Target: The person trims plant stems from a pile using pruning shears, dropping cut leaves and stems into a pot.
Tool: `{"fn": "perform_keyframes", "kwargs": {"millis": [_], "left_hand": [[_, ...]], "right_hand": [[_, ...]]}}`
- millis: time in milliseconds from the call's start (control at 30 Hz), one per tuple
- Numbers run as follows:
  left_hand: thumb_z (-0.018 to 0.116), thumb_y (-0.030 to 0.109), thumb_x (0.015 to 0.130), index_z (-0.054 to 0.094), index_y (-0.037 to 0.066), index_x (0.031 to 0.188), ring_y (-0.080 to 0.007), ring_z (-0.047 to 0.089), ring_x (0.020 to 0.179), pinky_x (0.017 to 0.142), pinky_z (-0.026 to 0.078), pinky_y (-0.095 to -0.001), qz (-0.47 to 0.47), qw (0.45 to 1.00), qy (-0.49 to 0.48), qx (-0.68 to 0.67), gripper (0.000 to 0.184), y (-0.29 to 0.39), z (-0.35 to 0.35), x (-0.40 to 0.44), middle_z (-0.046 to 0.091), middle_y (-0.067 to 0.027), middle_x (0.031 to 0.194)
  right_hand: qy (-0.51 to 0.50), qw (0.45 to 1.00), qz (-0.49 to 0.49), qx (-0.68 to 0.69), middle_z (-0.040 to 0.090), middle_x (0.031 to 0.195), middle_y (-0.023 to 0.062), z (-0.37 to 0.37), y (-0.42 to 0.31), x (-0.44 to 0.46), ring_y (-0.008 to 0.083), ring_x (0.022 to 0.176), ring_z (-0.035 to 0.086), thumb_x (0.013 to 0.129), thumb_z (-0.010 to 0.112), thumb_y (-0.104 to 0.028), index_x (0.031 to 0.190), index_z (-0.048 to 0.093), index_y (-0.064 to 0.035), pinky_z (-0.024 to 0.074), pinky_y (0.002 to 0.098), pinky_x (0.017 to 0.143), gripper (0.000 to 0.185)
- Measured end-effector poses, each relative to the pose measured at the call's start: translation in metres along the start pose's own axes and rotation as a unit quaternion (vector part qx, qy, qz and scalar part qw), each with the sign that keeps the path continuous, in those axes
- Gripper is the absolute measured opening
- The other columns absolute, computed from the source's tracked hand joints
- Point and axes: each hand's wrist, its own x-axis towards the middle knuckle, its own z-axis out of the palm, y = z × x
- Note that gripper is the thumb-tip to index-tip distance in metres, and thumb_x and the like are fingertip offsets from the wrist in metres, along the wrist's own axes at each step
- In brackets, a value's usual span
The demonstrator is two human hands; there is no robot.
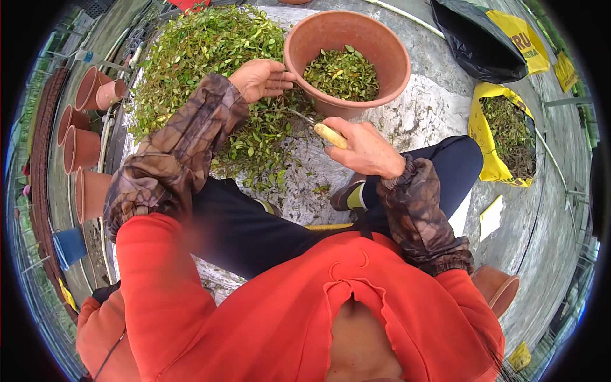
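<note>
My left hand (259, 79) is at the near left side of a large terracotta-coloured pot (347, 28), fingers stretched towards its rim. The fingers look open, and I make out nothing held in them. My right hand (370, 149) is closed around pruning shears (331, 135) with pale yellow handles; their metal blades point left, just below the pot. Cut leafy sprigs (344, 75) lie in the bottom of the pot. A big heap of leafy green stems (197, 54) spreads left of the pot and passes under my left forearm.
Several brown pots (81, 149) line the left side, with a blue container (69, 247) below them. To the right are a yellow bag (487, 137) filled with plant material and a black-and-yellow bag (480, 44). Another pot (495, 290) lies at lower right.
</note>
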Motion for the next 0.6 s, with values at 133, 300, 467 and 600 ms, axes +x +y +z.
{"fn": "perform_keyframes", "kwargs": {"millis": [133,300,467,600], "left_hand": [[0.046,0.022,0.095,0.057,0.009,0.11,-0.0179,0.061,0.093,0.088,0.043,-0.04,0.004,1.0,-0.002,-0.004,0.022,0.002,0.0,-0.002,0.067,-0.0039,0.102],[0.046,0.022,0.096,0.057,0.008,0.111,-0.0183,0.06,0.093,0.089,0.043,-0.0413,0.01,1.0,-0.004,0.004,0.024,0.004,0.004,-0.005,0.066,-0.0037,0.1],[0.045,0.021,0.096,0.055,0.006,0.114,-0.0194,0.06,0.094,0.091,0.042,-0.0432,0.01,1.0,-0.015,-0.001,0.025,0.002,0.007,-0.002,0.066,-0.0045,0.101],[0.045,0.02,0.095,0.054,0.005,0.112,-0.0199,0.059,0.097,0.091,0.042,-0.044,0.011,1.0,-0.012,-0.007,0.025,0.003,0.01,0.0,0.066,-0.0057,0.104]], "right_hand": [[-0.018,0.999,-0.021,-0.042,0.062,0.081,0.0239,0.01,0.002,0.001,0.0424,0.075,0.061,0.076,0.06,-0.018,0.113,0.054,-0.0031,0.0477,0.0465,0.067,0.04],[-0.027,0.993,-0.022,-0.115,0.063,0.084,0.0223,0.018,-0.003,0.003,0.041,0.079,0.062,0.076,0.058,-0.017,0.112,0.053,-0.0046,0.0483,0.0491,0.069,0.038],[-0.024,0.991,-0.037,-0.123,0.063,0.085,0.0217,0.025,0.0,0.011,0.0404,0.08,0.062,0.075,0.058,-0.016,0.11,0.054,-0.0047,0.0485,0.0494,0.069,0.037],[-0.043,0.993,-0.045,-0.102,0.062,0.084,0.0228,0.023,0.003,0.014,0.0415,0.078,0.061,0.074,0.06,-0.015,0.112,0.054,-0.0042,0.0487,0.0483,0.067,0.04]]}}
